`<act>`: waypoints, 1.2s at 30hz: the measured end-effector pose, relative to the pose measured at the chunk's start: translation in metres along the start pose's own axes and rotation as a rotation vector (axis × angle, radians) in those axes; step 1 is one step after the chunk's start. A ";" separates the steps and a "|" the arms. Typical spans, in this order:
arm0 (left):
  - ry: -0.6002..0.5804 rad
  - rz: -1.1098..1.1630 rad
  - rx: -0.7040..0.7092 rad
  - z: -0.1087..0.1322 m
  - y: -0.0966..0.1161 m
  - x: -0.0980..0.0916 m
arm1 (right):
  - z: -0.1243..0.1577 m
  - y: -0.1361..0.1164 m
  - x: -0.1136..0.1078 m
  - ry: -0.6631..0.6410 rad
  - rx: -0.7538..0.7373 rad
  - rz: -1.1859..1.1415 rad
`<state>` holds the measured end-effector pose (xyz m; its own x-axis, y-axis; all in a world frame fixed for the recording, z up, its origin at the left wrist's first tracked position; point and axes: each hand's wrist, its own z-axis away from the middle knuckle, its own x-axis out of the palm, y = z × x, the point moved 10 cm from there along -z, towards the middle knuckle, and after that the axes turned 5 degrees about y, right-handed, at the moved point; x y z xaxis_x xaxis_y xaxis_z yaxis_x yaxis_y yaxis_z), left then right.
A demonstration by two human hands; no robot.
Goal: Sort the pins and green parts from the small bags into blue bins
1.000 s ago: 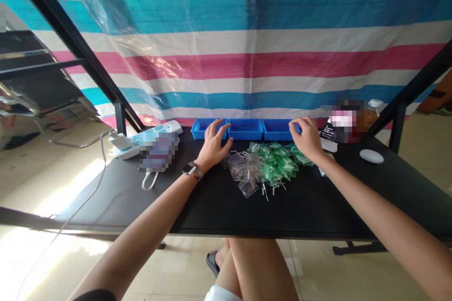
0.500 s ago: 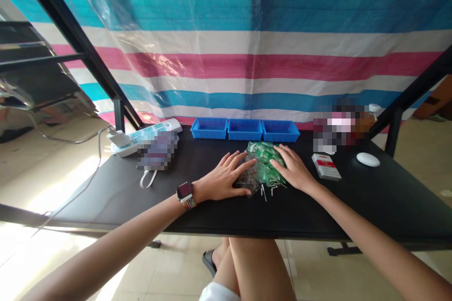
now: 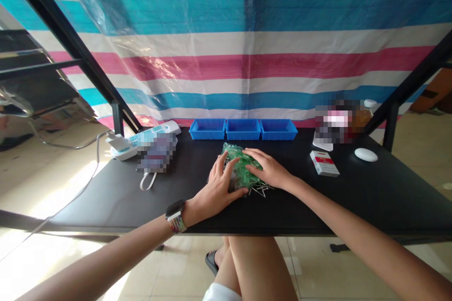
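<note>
A heap of green plastic pieces (image 3: 243, 169) lies on the black table (image 3: 148, 209), with a clear greyish part on its near left side. Whether these are loose or bagged I cannot tell. Thin silvery metal pins (image 3: 262, 191), perhaps rivets, stick out at the near right, and a few more show at the left. My left hand (image 3: 218, 192), with a watch on its wrist, rests on the left side of the heap, fingers spread. From the right, my right hand (image 3: 272, 169) lies over the green pieces with its fingers stretched out. Both palms are hidden.
Three blue trays (image 3: 243, 130) stand in a row behind the heap. To the left are a power strip (image 3: 158, 131) and a blurred device (image 3: 158, 153). A white and red box (image 3: 325, 163) and a white mouse-shaped object (image 3: 366, 154) lie right. Black frame posts flank the table.
Both hands and the heap have shifted left. My right hand reaches further across the green pieces, and more metal pins show at the near right edge. The view has moved slightly.
</note>
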<state>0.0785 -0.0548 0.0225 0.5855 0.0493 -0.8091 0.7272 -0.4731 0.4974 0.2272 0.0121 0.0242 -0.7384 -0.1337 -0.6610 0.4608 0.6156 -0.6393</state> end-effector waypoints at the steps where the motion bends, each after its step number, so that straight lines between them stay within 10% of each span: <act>1: 0.004 0.006 0.011 0.002 0.000 -0.004 | 0.000 0.000 -0.002 -0.016 0.005 -0.003; 12: -0.234 -0.090 0.367 -0.028 -0.027 -0.020 | 0.025 -0.006 -0.003 -0.320 -0.082 0.085; 26: -0.014 -0.134 0.244 -0.057 -0.014 -0.020 | -0.006 -0.019 -0.008 0.019 -0.132 0.059; 36: 0.112 -0.079 0.060 -0.091 -0.024 -0.038 | -0.044 0.023 -0.019 0.114 0.083 -0.285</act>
<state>0.0717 0.0347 0.0701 0.5659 0.1848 -0.8035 0.7519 -0.5156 0.4109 0.2299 0.0630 0.0397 -0.8919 -0.2009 -0.4053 0.2624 0.5002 -0.8252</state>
